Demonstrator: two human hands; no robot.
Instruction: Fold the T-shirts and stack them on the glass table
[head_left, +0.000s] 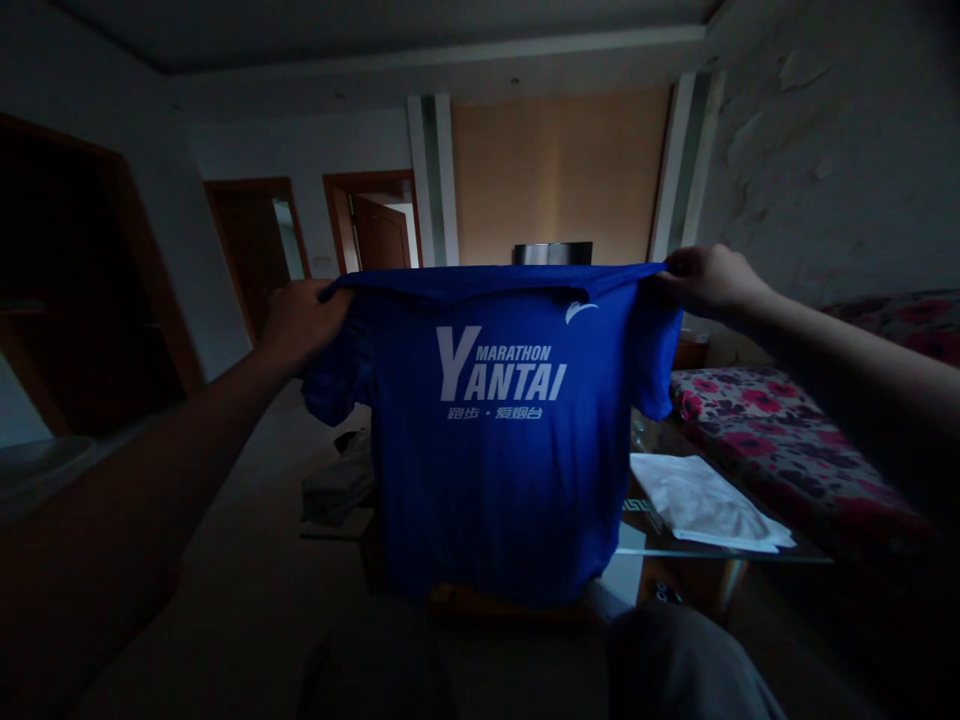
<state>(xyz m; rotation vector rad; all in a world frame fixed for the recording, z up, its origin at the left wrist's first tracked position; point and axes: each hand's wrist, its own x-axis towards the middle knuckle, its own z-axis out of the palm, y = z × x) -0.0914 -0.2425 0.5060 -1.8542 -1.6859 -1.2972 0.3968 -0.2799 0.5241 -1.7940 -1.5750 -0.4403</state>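
In the head view, taking the middle of the frame as the clock's hub, a blue T-shirt hangs at the centre and runs down to six o'clock, its white lettering facing the wearer. The left hand, near nine o'clock, pinches one shoulder of the shirt; its fingertips are partly hidden, so I cannot tell exactly how they meet the cloth. The right hand, between two and three o'clock, pinches the other shoulder between thumb and fingers. Neither hand is nearer, since both touch the shirt: from the left hand its body lies toward four o'clock, from the right toward eight. The body's long axis runs twelve to six, square to the top edge, which is drawn out between the hands and sags slightly at the collar. The sleeves droop below each grip. At four o'clock a folded white cloth lies on a glass table, with a flowered sofa beyond at three; grey fabric sits at eight, just beside the shirt's edge.
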